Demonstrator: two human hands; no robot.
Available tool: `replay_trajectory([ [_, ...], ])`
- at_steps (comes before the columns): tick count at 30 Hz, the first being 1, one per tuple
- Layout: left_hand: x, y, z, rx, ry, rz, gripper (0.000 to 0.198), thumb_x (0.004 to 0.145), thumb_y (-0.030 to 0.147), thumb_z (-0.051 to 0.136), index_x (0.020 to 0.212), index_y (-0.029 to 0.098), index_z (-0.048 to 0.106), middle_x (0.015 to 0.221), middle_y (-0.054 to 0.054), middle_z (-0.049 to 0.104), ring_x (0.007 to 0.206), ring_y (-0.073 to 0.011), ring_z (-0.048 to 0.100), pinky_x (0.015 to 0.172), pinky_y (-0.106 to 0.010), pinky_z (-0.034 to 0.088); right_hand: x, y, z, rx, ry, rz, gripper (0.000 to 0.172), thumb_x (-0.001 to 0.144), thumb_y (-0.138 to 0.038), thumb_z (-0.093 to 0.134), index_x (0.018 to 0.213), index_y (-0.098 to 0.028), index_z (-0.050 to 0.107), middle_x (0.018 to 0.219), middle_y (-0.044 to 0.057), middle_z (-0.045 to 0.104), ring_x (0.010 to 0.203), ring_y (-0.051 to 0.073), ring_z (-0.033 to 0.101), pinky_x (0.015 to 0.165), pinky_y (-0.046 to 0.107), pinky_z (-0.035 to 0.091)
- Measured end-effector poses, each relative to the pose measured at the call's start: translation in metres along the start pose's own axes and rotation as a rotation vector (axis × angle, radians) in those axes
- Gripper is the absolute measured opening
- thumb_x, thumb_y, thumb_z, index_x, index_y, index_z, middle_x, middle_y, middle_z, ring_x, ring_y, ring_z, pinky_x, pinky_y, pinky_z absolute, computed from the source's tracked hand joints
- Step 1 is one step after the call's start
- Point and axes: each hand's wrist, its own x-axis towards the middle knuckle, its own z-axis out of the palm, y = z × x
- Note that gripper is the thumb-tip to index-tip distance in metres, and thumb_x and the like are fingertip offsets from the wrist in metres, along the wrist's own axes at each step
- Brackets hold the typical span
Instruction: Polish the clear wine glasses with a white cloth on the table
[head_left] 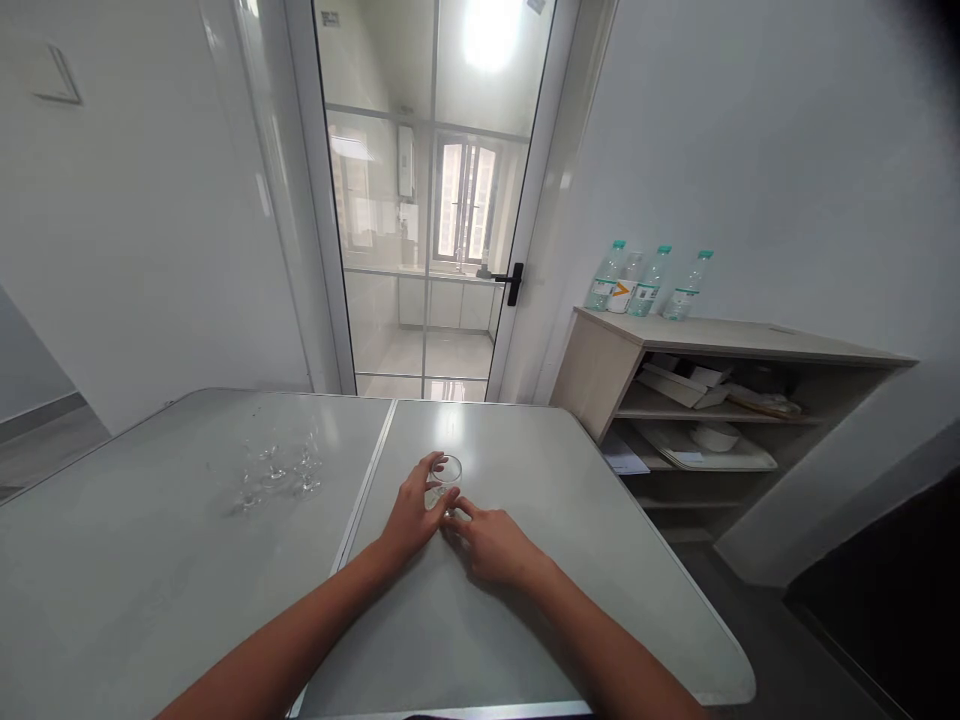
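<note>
A small clear stemmed glass [448, 467] stands over the right half of the table, its round rim facing up. Wrapped about the bowl from the left, with thumb and fingers curved, is my left hand [414, 508]. My right hand [491, 540] reaches in from the right, its fingertips pinched at the lower part of the glass near the stem. The foot is mostly hidden by the fingers, so I cannot tell whether it rests on the table. Several clear stemmed glasses [274, 466] are grouped on the left half.
A pale seam [367, 478] divides the glossy table [517, 645]. Beyond the table's far edge is a glass door [427, 330] with a black handle [514, 284]. At right, a wooden shelf unit [600, 370] carries several plastic bottles [651, 283], with a white bowl [715, 436] lower down.
</note>
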Motion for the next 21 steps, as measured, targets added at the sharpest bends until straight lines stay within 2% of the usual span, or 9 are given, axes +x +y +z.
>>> replay_trajectory([
  [5,0.001,-0.002,-0.001,-0.015,0.005,-0.003,0.051,0.095,0.036,0.062,0.143,0.028,0.044,0.134,-0.012,0.060,0.115,-0.0241,0.065,0.091,-0.046,0.062,0.002,-0.004,0.003,-0.021,0.005,0.046,0.075,0.076,-0.017,0.061,0.147,-0.036,0.046,0.155,0.006,0.046,0.076,0.020,0.070,0.067,0.030,0.047],
  [12,0.001,-0.015,0.002,0.065,0.038,0.005,0.058,0.097,0.038,0.061,0.150,0.027,0.039,0.141,-0.014,0.056,0.119,-0.0260,0.062,0.097,-0.049,0.057,0.003,-0.002,0.006,0.009,0.005,0.076,0.073,0.079,-0.016,0.058,0.148,-0.037,0.045,0.152,0.006,0.051,0.084,0.022,0.072,0.072,0.030,0.048],
  [17,0.005,-0.012,-0.007,0.333,0.114,-0.009,0.046,0.099,0.037,0.054,0.142,0.022,0.047,0.135,-0.015,0.059,0.120,-0.0306,0.060,0.103,-0.055,0.048,0.004,0.004,0.009,0.003,0.026,0.152,0.072,0.079,-0.015,0.057,0.148,-0.034,0.045,0.153,0.009,0.050,0.087,0.024,0.073,0.072,0.032,0.050],
  [21,0.022,0.000,-0.035,0.709,0.218,0.050,0.040,0.091,0.028,0.060,0.130,0.019,0.058,0.138,-0.019,0.056,0.126,-0.0402,0.052,0.111,-0.068,0.029,0.005,0.018,0.014,0.013,-0.007,0.333,0.081,0.071,-0.010,0.064,0.147,-0.030,0.047,0.158,0.014,0.043,0.098,0.028,0.073,0.077,0.034,0.051],
])
